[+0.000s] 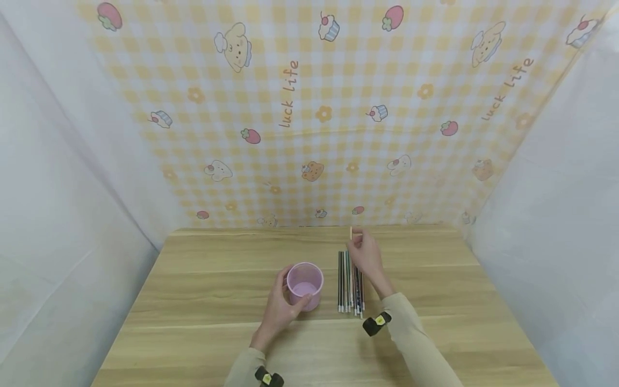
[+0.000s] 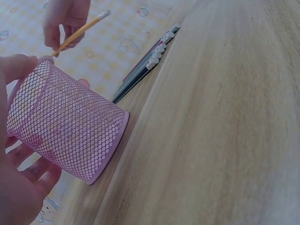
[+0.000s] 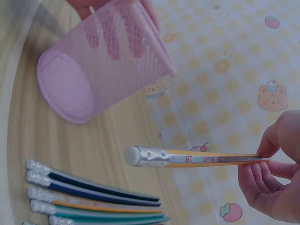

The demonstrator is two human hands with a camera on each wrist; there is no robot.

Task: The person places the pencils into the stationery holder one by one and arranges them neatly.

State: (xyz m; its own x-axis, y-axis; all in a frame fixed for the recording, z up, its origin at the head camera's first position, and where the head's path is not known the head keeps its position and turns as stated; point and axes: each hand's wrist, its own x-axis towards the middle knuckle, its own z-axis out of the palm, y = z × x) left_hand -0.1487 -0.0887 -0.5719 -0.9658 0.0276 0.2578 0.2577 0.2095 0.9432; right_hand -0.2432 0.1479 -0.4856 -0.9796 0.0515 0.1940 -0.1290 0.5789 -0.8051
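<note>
A pink mesh pencil cup [image 2: 77, 124] stands upright on the table, its inside bare in the head view. My left hand [image 1: 280, 313] grips it around the side, thumb near the rim and fingers behind the mesh. Between thumb and fingertips, my right hand [image 1: 366, 255] pinches a yellow pencil [image 3: 201, 158] marked 2B. This pencil is raised above the table, its white eraser end pointing away from the hand, toward the cup side in the right wrist view. Below the right hand, several pencils [image 1: 344, 282] lie side by side, erasers toward me.
The wooden table [image 1: 203, 301] ends at the back against a yellow checked cloth [image 1: 271, 107] with cartoon prints. White sheets [image 1: 63, 188] hang at both sides. A black wrist camera [image 1: 376, 323] sits on the right forearm.
</note>
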